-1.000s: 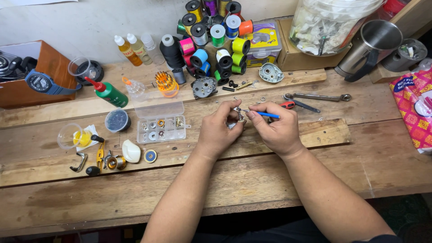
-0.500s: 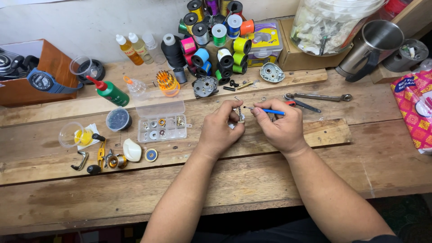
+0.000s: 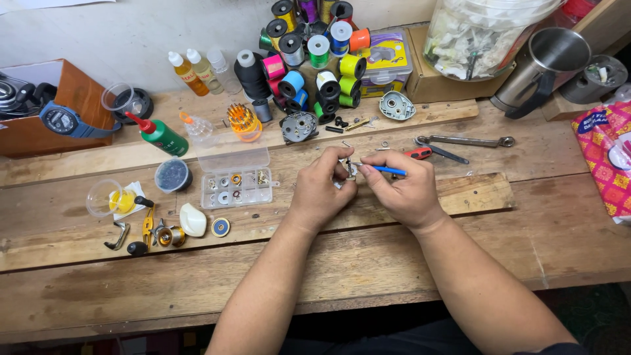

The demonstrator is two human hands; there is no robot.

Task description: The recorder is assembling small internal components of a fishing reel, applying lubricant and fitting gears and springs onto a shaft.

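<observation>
Over the middle of a wooden workbench (image 3: 368, 276), my left hand (image 3: 322, 187) pinches a small metal part (image 3: 348, 169) between its fingertips. My right hand (image 3: 404, 187) holds a thin blue-handled tool (image 3: 388, 170), with its tip laid against that part. The two hands meet fingertip to fingertip above a raised wooden plank (image 3: 473, 190). Most of the part is hidden by the fingers.
A clear compartment box (image 3: 235, 186) with small rings lies left of the hands. Behind stand thread spools (image 3: 315, 52), small bottles (image 3: 197, 69), a green oil bottle (image 3: 161, 137), reel parts (image 3: 299, 126) and a wrench (image 3: 467, 140). A metal jug (image 3: 542, 66) is at the back right.
The hands stay together on the small part. The blue tool has shifted slightly between the right fingers; nothing else on the bench has moved.
</observation>
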